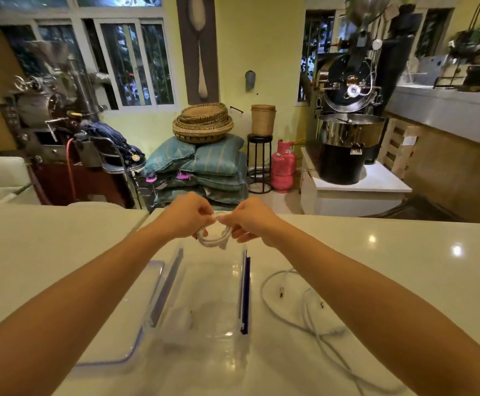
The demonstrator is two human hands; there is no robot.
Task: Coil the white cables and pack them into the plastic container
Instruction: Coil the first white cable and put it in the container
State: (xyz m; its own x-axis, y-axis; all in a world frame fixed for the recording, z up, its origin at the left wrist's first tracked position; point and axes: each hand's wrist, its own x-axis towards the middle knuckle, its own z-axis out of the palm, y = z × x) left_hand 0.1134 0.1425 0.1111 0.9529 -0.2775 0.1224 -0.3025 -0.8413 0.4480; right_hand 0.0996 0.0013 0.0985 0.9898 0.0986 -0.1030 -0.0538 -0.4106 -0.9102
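Just above centre of the frame, the left hand [186,217] and right hand [251,221] meet, the fingers [204,211] of both curled round a small coiled white cable [213,242] and pinching it. The coil hangs over the far end of the clear plastic container [244,292] on the table [404,252]. Loose white cables [310,312] lie at lower right, beside the container; its lid [140,335] lies to its left.

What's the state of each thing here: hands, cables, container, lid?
left hand: pinches the coiled cable
right hand: pinches the same coil
coiled cable: looped, held up at the container's far end
loose cable: uncoiled, on the table right of the container
container: open, upright
lid: off, flat beside the container's left side
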